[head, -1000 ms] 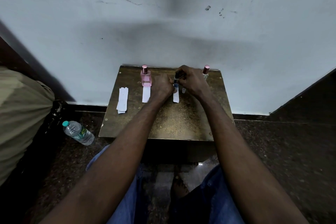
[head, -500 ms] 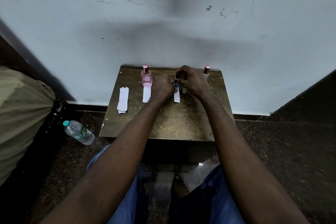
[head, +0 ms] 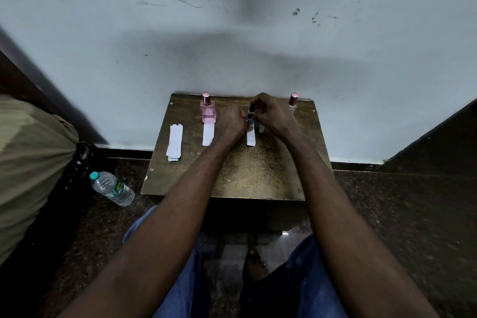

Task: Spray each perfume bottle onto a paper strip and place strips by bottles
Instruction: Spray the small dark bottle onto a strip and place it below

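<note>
Bottle [head: 251, 114], small and dark, sits pinched between both hands at the back of the desk [head: 240, 178]: left hand [head: 230, 121] curled against its side, right hand [head: 275, 117] closed over its top. A paper strip [head: 251, 137] lies just under them. Risk: fumbling fingers could tip the bottle or sweep away the tiny clear cap [head: 261, 129] beside the right hand. Left of the left hand stands a pink bottle [head: 208, 110] with its strip [head: 208, 134]; beyond, spare strips [head: 174, 142]. Open room lies toward the wrists.
</note>
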